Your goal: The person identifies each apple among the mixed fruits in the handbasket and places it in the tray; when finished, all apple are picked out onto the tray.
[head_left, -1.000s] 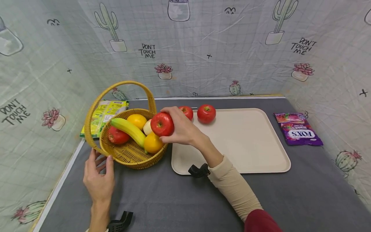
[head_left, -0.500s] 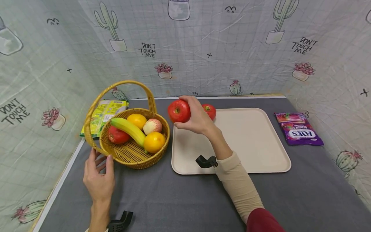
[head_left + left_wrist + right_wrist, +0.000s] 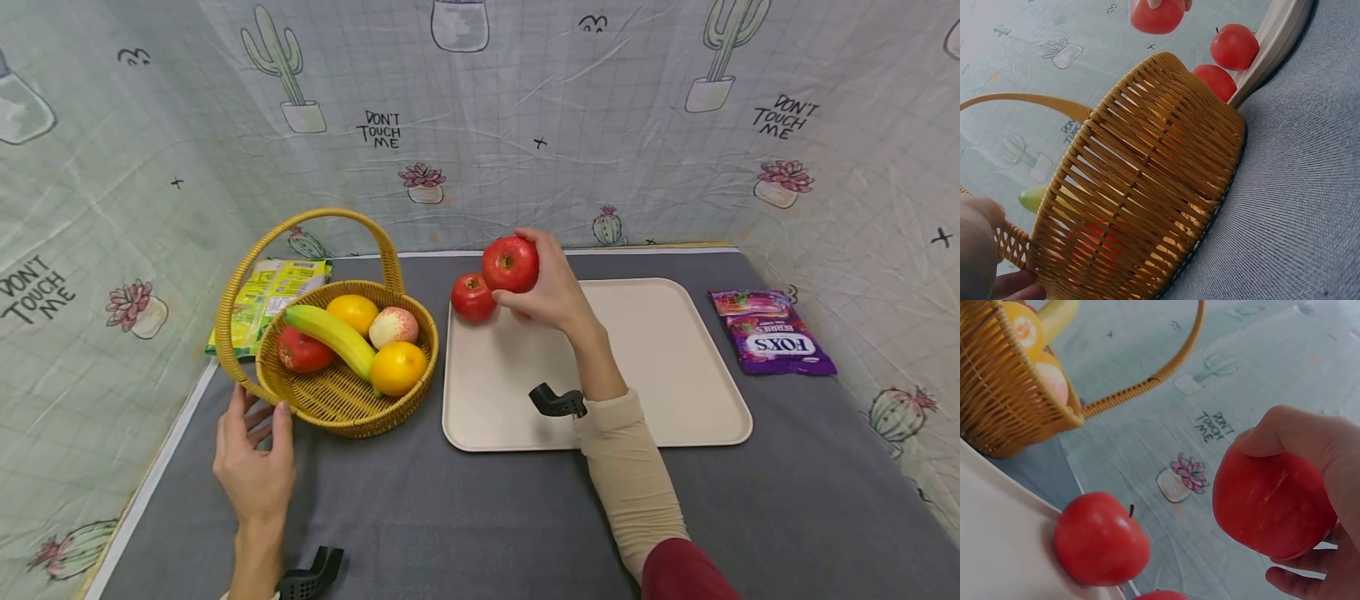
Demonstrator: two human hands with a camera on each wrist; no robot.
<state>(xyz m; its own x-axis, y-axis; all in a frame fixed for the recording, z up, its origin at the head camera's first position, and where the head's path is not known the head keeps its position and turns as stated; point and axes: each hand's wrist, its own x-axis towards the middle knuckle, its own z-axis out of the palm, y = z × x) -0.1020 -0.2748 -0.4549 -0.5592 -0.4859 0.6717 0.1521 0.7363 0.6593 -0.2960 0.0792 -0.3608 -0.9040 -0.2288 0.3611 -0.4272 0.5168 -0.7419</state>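
My head camera looks forward and down over the whole table, basket (image 3: 347,367) at centre left, tray (image 3: 660,367) at centre right. My left wrist camera sits low, close against the basket (image 3: 1147,200) wall, facing the tray corner. My right wrist camera looks up past the held apple (image 3: 1272,503); all three share basket and apples

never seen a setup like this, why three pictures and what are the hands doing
It is one moment seen by three cameras worn by a person: one on the head, one on each wrist. The right hand holds a red apple above a beige tray, where another apple lies. The left hand rests against a wicker basket holding a banana and other fruit. A purple candy bag lies on the grey cloth.
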